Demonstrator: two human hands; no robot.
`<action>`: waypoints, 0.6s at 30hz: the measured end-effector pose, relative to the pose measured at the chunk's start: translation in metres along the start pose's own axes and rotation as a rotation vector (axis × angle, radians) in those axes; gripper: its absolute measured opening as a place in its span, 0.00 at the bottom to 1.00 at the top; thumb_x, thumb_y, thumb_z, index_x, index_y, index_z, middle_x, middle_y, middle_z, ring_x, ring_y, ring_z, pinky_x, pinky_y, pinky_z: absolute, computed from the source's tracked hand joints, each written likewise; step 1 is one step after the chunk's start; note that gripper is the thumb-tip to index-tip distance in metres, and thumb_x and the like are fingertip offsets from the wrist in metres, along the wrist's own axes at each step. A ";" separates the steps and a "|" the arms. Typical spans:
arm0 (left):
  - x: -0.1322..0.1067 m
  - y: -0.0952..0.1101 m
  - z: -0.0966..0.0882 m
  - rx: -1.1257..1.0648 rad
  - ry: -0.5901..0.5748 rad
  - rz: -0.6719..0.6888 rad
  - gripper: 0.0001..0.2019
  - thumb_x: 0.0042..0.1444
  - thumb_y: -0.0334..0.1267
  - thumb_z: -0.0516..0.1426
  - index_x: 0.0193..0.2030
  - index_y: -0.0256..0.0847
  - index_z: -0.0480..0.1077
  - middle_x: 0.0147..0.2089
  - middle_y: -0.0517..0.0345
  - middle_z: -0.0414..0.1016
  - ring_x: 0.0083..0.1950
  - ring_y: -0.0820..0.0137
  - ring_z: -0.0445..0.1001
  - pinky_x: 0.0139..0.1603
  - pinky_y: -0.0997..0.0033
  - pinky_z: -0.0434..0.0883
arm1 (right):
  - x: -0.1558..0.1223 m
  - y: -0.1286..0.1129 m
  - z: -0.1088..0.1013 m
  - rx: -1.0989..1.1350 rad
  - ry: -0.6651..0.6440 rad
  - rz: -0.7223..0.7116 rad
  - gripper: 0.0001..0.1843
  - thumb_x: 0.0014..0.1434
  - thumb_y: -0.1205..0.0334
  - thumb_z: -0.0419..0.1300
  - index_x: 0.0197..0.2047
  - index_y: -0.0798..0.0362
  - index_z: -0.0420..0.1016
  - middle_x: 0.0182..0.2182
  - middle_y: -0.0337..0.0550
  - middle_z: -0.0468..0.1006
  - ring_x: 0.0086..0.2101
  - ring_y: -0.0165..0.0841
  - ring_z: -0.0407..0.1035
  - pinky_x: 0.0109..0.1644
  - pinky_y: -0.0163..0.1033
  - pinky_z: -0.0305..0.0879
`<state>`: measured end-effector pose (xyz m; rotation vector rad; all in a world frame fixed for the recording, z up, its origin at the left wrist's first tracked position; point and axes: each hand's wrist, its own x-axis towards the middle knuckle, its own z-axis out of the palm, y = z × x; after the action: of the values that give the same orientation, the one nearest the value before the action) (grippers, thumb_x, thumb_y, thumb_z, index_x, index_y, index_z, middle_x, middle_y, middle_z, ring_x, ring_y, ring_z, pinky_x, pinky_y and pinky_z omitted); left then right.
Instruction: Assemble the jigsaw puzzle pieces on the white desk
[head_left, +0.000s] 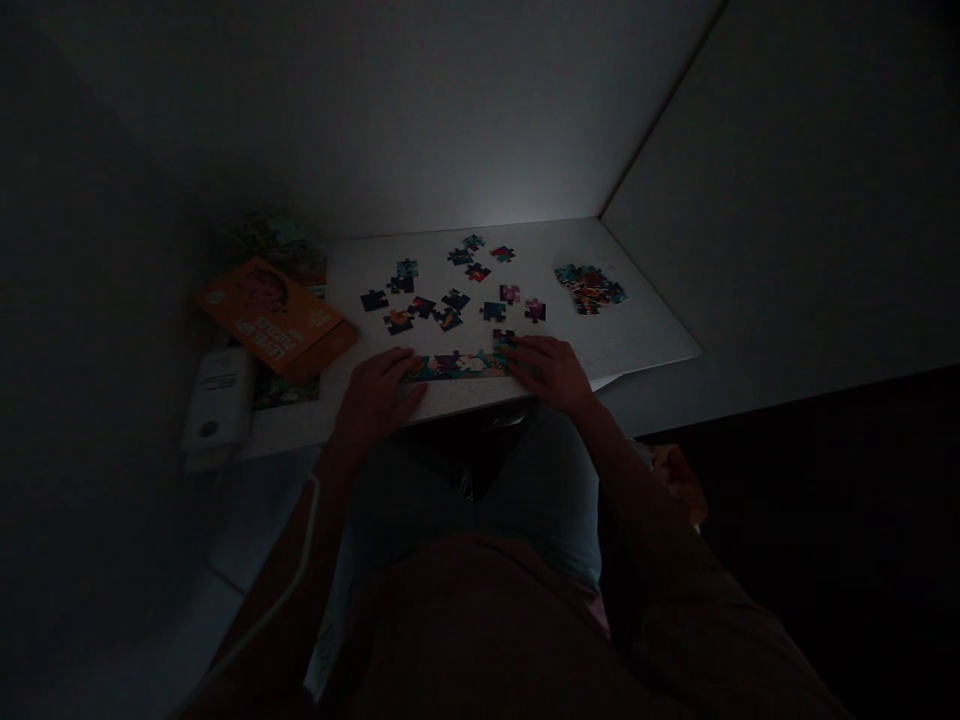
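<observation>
A joined strip of colourful jigsaw pieces (452,366) lies along the front edge of the white table. My left hand (379,398) rests at the strip's left end, with thumb and fingers apart and fingertips touching it. At the other end, my right hand (553,372) has its fingers on a dark jigsaw piece (503,337) just above the strip; the fingertips partly cover where the two meet. Several loose jigsaw pieces (448,318) are spread beyond the strip, mostly dark blue and purple. Dim light hides fine detail.
An orange puzzle box (274,315) lies tilted at the left, over printed sheets (289,392). Beside it is a white device (219,395) with a cable (309,540) near my left forearm. A heap of pieces (591,288) sits at the right. Walls border the table (645,335).
</observation>
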<state>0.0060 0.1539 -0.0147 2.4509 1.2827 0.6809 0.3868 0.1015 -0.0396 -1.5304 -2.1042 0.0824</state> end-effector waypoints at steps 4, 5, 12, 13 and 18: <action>-0.001 0.001 -0.001 0.006 0.000 -0.013 0.27 0.74 0.51 0.60 0.75 0.47 0.77 0.81 0.40 0.77 0.80 0.43 0.75 0.82 0.34 0.71 | 0.001 0.001 0.001 -0.026 0.000 -0.010 0.19 0.81 0.50 0.65 0.70 0.35 0.87 0.71 0.45 0.85 0.69 0.53 0.79 0.71 0.67 0.75; -0.001 0.001 0.000 0.009 0.008 -0.016 0.27 0.74 0.51 0.60 0.75 0.47 0.76 0.81 0.40 0.77 0.80 0.43 0.75 0.82 0.35 0.71 | 0.001 0.001 0.000 -0.035 -0.005 -0.014 0.19 0.81 0.50 0.64 0.70 0.37 0.86 0.72 0.46 0.85 0.69 0.53 0.78 0.70 0.66 0.75; -0.001 0.000 0.003 0.009 0.053 -0.018 0.26 0.73 0.52 0.60 0.73 0.45 0.77 0.77 0.39 0.80 0.78 0.44 0.77 0.82 0.36 0.72 | 0.002 0.001 -0.002 -0.065 -0.063 -0.024 0.20 0.82 0.50 0.62 0.71 0.39 0.85 0.74 0.50 0.83 0.71 0.54 0.77 0.71 0.64 0.74; -0.001 0.001 0.003 0.009 0.056 -0.015 0.26 0.73 0.51 0.60 0.73 0.45 0.77 0.76 0.38 0.80 0.78 0.44 0.77 0.82 0.36 0.73 | 0.002 0.001 -0.003 -0.059 -0.063 -0.028 0.20 0.82 0.50 0.62 0.70 0.39 0.85 0.74 0.50 0.83 0.71 0.54 0.77 0.71 0.65 0.74; -0.001 0.002 0.001 0.019 0.048 -0.030 0.26 0.72 0.51 0.61 0.73 0.47 0.77 0.77 0.39 0.80 0.78 0.44 0.77 0.81 0.35 0.73 | 0.002 0.002 -0.002 -0.052 -0.064 -0.048 0.18 0.82 0.50 0.62 0.67 0.39 0.87 0.74 0.47 0.82 0.72 0.53 0.76 0.73 0.66 0.74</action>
<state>0.0079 0.1518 -0.0148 2.4390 1.3476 0.7268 0.3888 0.1038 -0.0376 -1.5254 -2.2080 0.0604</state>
